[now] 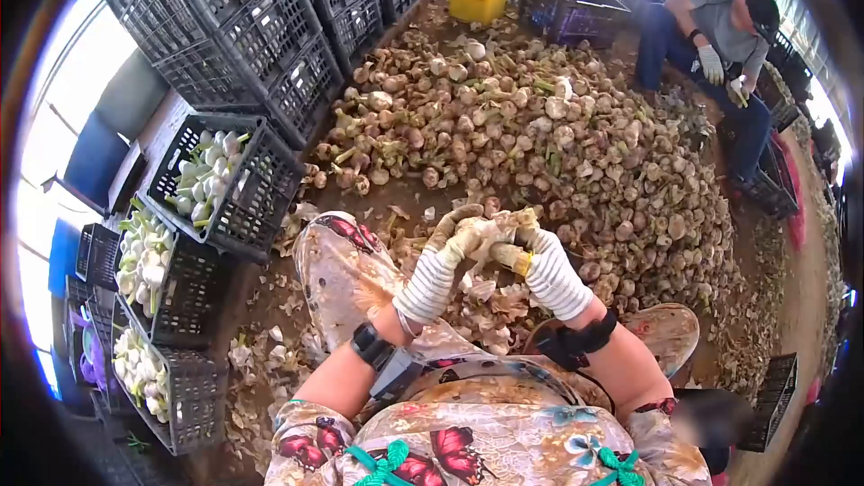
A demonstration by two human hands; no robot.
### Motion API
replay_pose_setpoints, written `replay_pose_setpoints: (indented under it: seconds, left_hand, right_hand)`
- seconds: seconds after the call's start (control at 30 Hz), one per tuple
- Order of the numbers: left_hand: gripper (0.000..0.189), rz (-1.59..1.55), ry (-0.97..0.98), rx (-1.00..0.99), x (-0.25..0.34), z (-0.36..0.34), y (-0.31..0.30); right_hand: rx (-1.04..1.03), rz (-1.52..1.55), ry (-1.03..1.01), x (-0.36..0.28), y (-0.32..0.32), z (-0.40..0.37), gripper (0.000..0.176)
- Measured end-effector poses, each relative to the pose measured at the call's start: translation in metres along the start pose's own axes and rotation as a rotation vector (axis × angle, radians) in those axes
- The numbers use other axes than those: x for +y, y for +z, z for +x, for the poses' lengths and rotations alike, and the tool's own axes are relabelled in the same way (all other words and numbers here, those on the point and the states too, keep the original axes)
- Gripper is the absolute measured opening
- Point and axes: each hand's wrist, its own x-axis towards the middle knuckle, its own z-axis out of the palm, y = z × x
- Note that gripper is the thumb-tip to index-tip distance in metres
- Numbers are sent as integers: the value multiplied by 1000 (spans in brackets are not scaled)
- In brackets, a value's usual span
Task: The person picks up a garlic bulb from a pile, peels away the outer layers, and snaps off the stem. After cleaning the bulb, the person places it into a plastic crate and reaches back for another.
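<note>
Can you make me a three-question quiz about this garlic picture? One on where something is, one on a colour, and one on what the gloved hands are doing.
1. Where do the crates of peeled garlic stand?
A. On the person's left
B. On the person's right
C. On a shelf overhead

2. What colour is the tub beyond the garlic pile?
A. Blue
B. Yellow
C. Green

3. What are the left hand and right hand doing?
A. Resting empty
B. Lifting a crate
C. Holding one garlic bulb together

Answers:
1 A, the crates line the left side.
2 B, the tub is bright yellow.
3 C, both gloved hands grip the bulb.
</note>
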Motion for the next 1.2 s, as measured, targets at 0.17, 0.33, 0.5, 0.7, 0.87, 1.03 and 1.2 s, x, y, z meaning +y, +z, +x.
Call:
replay_pose_setpoints:
  seconds: [0.17,0.33,0.5,0.7,0.87,1.03,1.2]
  left_hand:
    - [36,-199,-103,-99,-5,4,-11]
    - [45,-203,-110,-95,-1,10,-11]
    - [56,14,-56,-154,3,11,-13]
    - [69,671,291,0,-9,9,-10]
    - [58,803,452,159,-13,6,-2]
    - [59,583,34,-186,32,6,-5]
    - [77,410,-343,-436,19,-2,-19]
  right_hand:
    - [96,-848,-481,4,-13,6,25]
    - [150,-377,-179,9,-9,8,28]
    - [145,-162,-102,24,-5,1,41]
    - [275,-29,-185,31,4,8,24]
    - [339,-266,-396,31,14,12,13]
    - [250,-624,-426,14,-14,13,14]
    - [265,-648,-277,-7,-33,15,16]
